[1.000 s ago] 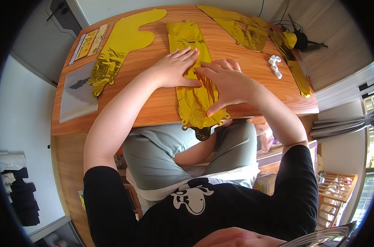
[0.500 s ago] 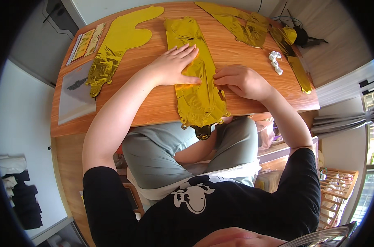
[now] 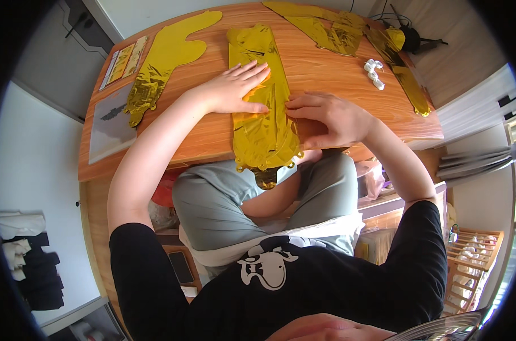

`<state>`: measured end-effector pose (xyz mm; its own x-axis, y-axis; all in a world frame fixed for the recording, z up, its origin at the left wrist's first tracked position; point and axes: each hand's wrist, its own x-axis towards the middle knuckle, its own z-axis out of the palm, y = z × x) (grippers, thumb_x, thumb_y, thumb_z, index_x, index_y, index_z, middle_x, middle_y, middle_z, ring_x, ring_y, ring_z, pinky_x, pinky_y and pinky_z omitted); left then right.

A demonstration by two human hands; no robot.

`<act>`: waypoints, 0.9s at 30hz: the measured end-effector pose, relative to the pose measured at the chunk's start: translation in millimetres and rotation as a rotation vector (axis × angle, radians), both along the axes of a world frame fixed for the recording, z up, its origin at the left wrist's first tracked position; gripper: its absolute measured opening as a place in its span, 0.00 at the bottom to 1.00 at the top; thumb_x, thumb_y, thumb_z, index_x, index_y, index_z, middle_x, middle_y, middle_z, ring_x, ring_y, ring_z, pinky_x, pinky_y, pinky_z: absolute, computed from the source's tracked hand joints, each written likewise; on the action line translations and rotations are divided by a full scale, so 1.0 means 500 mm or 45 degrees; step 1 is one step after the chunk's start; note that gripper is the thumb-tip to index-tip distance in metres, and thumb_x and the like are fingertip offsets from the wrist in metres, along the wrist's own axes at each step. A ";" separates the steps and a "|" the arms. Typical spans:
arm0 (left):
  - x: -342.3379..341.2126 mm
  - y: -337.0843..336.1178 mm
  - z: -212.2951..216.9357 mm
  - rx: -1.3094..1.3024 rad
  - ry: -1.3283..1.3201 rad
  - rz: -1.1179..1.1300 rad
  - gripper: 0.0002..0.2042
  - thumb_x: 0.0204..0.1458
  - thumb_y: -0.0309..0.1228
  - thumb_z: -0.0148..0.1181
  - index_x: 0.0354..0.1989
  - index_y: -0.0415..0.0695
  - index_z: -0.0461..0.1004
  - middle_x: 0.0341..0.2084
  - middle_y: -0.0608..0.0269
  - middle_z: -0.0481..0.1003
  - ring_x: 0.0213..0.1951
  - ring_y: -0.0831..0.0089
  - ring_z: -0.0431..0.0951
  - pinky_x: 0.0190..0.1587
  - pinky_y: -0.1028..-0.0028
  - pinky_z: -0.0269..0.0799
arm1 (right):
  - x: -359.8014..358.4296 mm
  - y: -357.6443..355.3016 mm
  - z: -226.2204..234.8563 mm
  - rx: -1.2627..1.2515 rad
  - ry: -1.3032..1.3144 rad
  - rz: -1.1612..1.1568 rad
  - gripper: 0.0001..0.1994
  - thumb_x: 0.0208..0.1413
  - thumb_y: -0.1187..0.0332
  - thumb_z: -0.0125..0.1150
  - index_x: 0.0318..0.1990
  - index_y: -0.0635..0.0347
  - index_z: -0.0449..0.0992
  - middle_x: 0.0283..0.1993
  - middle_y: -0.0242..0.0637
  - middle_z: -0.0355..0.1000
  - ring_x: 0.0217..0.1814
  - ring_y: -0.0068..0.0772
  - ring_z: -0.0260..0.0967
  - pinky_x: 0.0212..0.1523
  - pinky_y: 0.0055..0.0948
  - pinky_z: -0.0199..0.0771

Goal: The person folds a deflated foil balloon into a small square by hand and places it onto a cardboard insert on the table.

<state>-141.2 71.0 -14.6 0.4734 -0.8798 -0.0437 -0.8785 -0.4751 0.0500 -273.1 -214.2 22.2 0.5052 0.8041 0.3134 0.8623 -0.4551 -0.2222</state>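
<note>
The right hand (image 3: 340, 119) has parted its thumb from its fingers, which rest at the gold foil strip (image 3: 263, 136)'s right edge without pinching, while the left hand (image 3: 232, 92) lies spread on the strip, seemingly mostly flattened with creases remaining, atop the table (image 3: 326, 74).
</note>
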 end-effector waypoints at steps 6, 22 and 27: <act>-0.065 -0.003 0.002 -0.018 -0.001 -0.064 0.49 0.60 0.62 0.55 0.79 0.44 0.41 0.79 0.53 0.42 0.80 0.58 0.39 0.79 0.58 0.37 | -0.078 0.025 -0.054 0.003 -0.028 -0.188 0.30 0.47 0.65 0.73 0.61 0.58 0.75 0.61 0.42 0.73 0.57 0.48 0.75 0.57 0.43 0.76; -0.133 0.047 0.030 -1.193 1.141 0.109 0.55 0.55 0.78 0.36 0.80 0.45 0.40 0.80 0.59 0.42 0.80 0.65 0.34 0.79 0.59 0.28 | -0.135 0.054 -0.103 -0.006 -0.652 -0.284 0.24 0.51 0.63 0.61 0.58 0.47 0.80 0.56 0.26 0.78 0.53 0.31 0.75 0.52 0.33 0.74; -0.267 0.086 0.066 -0.294 0.262 -0.240 0.62 0.38 0.73 0.66 0.79 0.51 0.47 0.79 0.58 0.47 0.79 0.57 0.44 0.79 0.53 0.39 | -0.151 0.045 -0.096 0.009 -0.674 -0.242 0.21 0.50 0.65 0.63 0.53 0.50 0.81 0.52 0.27 0.79 0.48 0.29 0.75 0.48 0.31 0.74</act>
